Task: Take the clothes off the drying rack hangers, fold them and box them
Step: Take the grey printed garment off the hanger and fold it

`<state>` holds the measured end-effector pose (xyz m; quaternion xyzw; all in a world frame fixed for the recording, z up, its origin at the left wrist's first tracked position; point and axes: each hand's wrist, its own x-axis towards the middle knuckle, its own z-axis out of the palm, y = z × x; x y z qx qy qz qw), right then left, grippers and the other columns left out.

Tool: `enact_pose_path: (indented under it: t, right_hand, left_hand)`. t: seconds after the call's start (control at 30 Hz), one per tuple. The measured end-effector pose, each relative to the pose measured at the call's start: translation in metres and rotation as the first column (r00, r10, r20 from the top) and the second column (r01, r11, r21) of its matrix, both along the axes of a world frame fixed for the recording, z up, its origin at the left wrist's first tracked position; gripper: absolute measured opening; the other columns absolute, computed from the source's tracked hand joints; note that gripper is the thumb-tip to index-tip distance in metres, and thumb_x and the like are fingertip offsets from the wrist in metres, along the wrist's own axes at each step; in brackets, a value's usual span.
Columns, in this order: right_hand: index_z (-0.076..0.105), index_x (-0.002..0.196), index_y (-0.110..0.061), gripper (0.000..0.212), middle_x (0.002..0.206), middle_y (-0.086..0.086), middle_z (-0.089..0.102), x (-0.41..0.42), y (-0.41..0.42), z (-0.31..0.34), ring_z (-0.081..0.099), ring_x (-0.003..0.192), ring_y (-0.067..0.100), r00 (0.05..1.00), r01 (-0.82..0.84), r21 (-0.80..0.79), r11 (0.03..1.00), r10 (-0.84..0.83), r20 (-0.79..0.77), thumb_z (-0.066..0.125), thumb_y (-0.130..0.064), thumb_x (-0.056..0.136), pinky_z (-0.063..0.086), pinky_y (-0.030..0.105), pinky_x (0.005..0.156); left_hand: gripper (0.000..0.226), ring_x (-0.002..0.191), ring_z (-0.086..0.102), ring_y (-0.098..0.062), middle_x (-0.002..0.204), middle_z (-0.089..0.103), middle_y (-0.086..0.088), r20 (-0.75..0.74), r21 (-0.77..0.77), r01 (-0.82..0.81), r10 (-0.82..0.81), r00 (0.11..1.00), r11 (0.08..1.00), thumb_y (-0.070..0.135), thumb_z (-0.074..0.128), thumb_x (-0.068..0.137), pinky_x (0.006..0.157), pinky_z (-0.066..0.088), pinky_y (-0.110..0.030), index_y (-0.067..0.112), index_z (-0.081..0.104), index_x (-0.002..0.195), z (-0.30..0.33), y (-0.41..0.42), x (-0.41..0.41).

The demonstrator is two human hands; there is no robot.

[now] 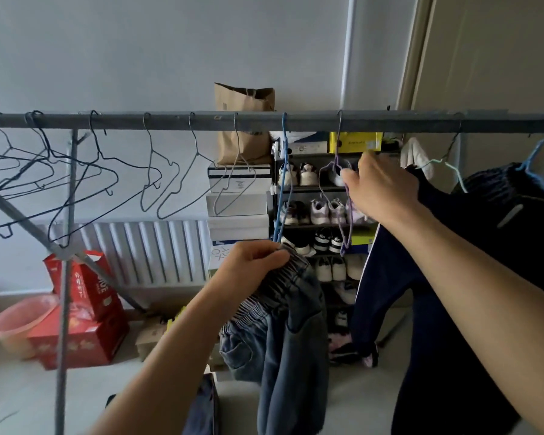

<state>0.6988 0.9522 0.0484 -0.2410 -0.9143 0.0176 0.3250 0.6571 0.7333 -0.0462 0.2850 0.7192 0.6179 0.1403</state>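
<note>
- Nearest the camera, two bare forearms reach up and forward from the bottom edge.
- The left hand [252,268] is curled round the gathered elastic waistband of a pair of blue jeans [291,340], which hang down below it; the waistband sits at the bottom of a blue hanger [282,183].
- The right hand [382,186] is higher, fingers pinching a purple wire hanger [346,211] (it hangs bare) just beside a dark navy garment [390,277] with a pale side stripe.
- More dark clothing [509,215] hangs at the far right, on a pale green hanger [449,166] and another blue hanger [537,158].
- All hooks sit over the grey rack bar [170,120], which crosses the whole view; to the left, a row of bare wire hangers [101,171].
- Behind the bar: a shoe shelf [321,211] with pairs of trainers, stacked white boxes [237,202], and a brown paper bag [244,98] on top.
- On the floor, left: red cartons [82,334] and a pink basin [19,321], with a white radiator [145,249] on the wall.
</note>
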Motion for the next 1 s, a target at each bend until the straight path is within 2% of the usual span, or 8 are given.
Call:
enact_pose_path:
  t: [0.07,0.17,0.3,0.43,0.57,0.73,0.87,1.0]
  right_hand:
    - [0.056,0.1,-0.012,0.029,0.091,0.002,0.06,0.018,-0.028,0.0,0.058,0.077,0.021,0.943,-0.258,0.167,0.952,0.286,-0.171,0.044,-0.039,0.1,0.033,0.026,0.058]
    - [0.063,0.096,-0.018,0.038,0.083,-0.007,0.064,0.04,-0.07,-0.004,0.061,0.072,0.01,0.764,-0.642,-0.143,0.753,0.645,-0.036,0.058,-0.054,0.088,0.046,0.026,0.062]
    - [0.049,0.126,-0.022,0.083,0.115,-0.011,0.056,0.045,-0.103,-0.018,0.056,0.104,0.012,0.674,-0.532,-0.356,0.768,0.638,0.371,0.071,-0.071,0.063,0.049,0.034,0.09]
    - [0.055,0.116,-0.022,0.058,0.103,-0.006,0.065,0.027,-0.129,-0.041,0.064,0.095,0.014,0.632,-0.599,-0.602,0.528,0.774,0.05,0.085,-0.038,0.069,0.055,0.039,0.084]
    - [0.067,0.1,-0.015,0.019,0.093,0.004,0.072,0.009,-0.149,-0.046,0.069,0.087,0.015,0.59,-0.684,-0.609,0.401,0.795,-0.14,0.073,-0.021,0.084,0.054,0.043,0.087]
    - [0.066,0.092,-0.01,0.009,0.089,0.005,0.071,-0.006,-0.166,-0.037,0.069,0.087,0.019,0.486,-0.75,-0.621,0.228,0.827,-0.283,0.07,-0.016,0.087,0.054,0.044,0.089]
    - [0.064,0.087,-0.014,0.005,0.082,-0.001,0.07,-0.015,-0.175,-0.03,0.068,0.083,0.016,0.402,-0.791,-0.606,0.088,0.82,-0.407,0.068,-0.012,0.087,0.054,0.037,0.086]
    - [0.061,0.086,-0.012,0.007,0.075,-0.008,0.065,-0.025,-0.184,-0.03,0.063,0.075,0.007,0.417,-0.808,-0.582,0.091,0.787,-0.455,0.068,-0.011,0.087,0.051,0.022,0.076]
  left_hand:
    - [0.013,0.082,0.071,-0.031,0.089,0.073,-0.017,0.001,0.019,-0.018,0.018,1.0,1.0,0.02,0.066,0.09,0.076,0.058,-0.038,0.011,0.075,0.092,0.003,-0.005,0.002]
    - [0.011,0.082,0.07,-0.035,0.09,0.073,-0.02,0.0,0.048,-0.069,0.069,0.998,0.996,0.016,0.07,0.086,0.078,0.059,-0.041,0.01,0.077,0.091,0.01,-0.014,0.005]
    - [0.009,0.074,0.069,-0.029,0.084,0.074,-0.015,-0.031,0.069,-0.118,0.12,0.992,0.991,0.016,0.072,0.084,0.065,0.054,-0.033,0.011,0.077,0.09,0.024,-0.032,0.008]
    - [0.012,0.072,0.069,-0.022,0.082,0.075,-0.011,-0.098,0.087,-0.201,0.21,0.973,0.976,0.019,0.076,0.081,0.066,0.055,-0.031,0.008,0.076,0.086,0.033,-0.056,0.009]
    - [0.03,0.085,0.064,-0.008,0.096,0.07,-0.009,-0.234,0.095,-0.256,0.271,0.934,0.962,0.033,0.075,0.079,0.075,0.051,-0.021,0.013,0.068,0.099,0.034,-0.096,0.004]
    - [0.084,0.111,0.063,-0.005,0.12,0.066,0.007,-0.162,-0.341,-0.014,-0.044,0.986,0.94,0.047,0.087,0.061,0.099,0.049,-0.034,0.028,0.047,0.131,0.003,-0.168,-0.015]
    - [0.038,0.073,0.067,-0.006,0.082,0.069,0.005,-0.313,-0.449,-0.149,0.001,0.95,0.881,0.034,0.084,0.068,0.071,0.058,-0.03,0.023,0.062,0.097,-0.012,-0.191,-0.024]
    - [0.016,0.058,0.067,-0.007,0.064,0.068,0.006,-0.367,-0.387,-0.265,0.116,0.923,0.883,0.036,0.076,0.079,0.055,0.053,-0.023,0.027,0.064,0.076,-0.005,-0.203,-0.032]
